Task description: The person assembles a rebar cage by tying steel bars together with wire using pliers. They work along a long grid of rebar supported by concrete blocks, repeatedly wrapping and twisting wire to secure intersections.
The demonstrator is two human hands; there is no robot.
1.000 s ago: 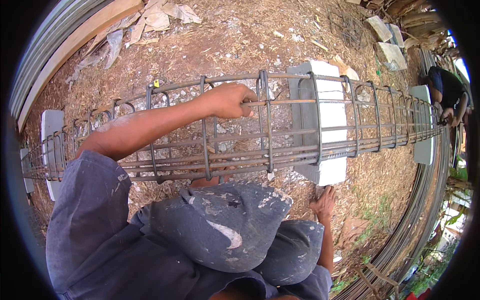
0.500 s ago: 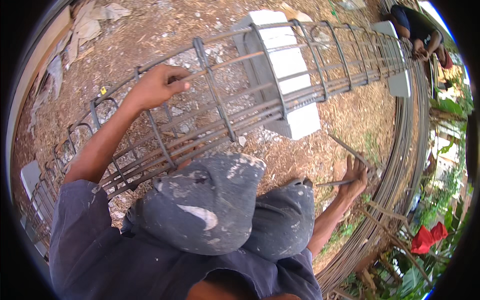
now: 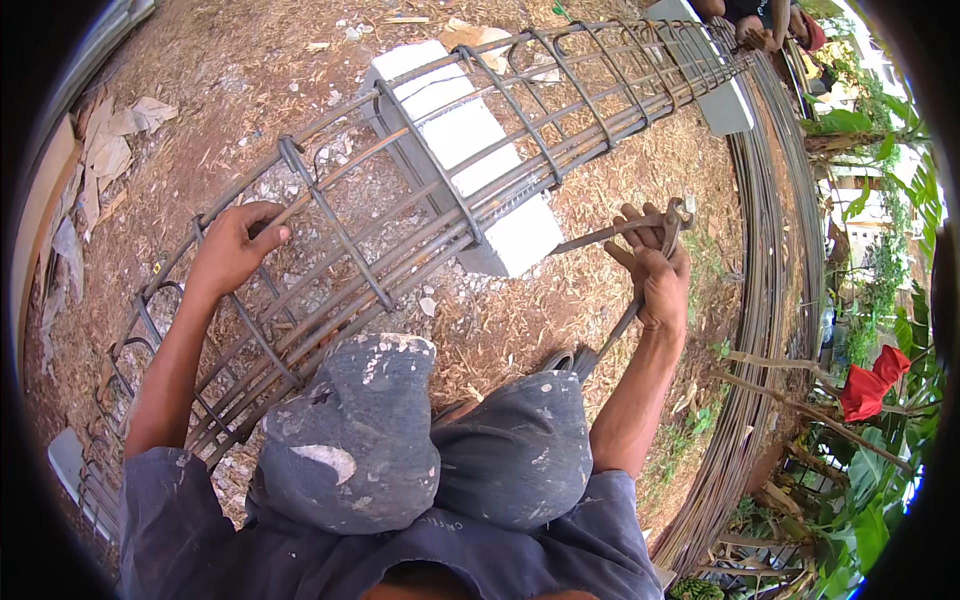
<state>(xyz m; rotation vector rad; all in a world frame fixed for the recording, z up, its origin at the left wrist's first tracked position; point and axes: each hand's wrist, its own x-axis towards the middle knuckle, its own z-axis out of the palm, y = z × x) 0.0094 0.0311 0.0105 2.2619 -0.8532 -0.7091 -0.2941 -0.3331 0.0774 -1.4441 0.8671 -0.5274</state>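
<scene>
A long rebar cage (image 3: 430, 250), made of lengthwise bars and square stirrups, runs from the lower left to the upper right. My left hand (image 3: 238, 245) is closed round one of its bars, near the cage's left side; part of the fingers is hidden. To the right of the cage, my right hand (image 3: 655, 270) holds long-handled pincers (image 3: 683, 212), whose handles are spread wide. One handle reaches left toward a white block, the other down toward my knee. The jaws point up and right, away from the cage.
White-topped blocks (image 3: 510, 225) support the cage, one close by and another (image 3: 725, 105) farther off. Long loose bars (image 3: 775, 250) lie along the right, beside plants and a red cloth (image 3: 868, 385). Another person's hands (image 3: 757, 38) are at the far end. Wood chips cover the ground.
My right hand has lifted the pincers up from near the ground, closer to the cage. My left hand still grips the bar. The view has shifted, moving the cage left and up.
</scene>
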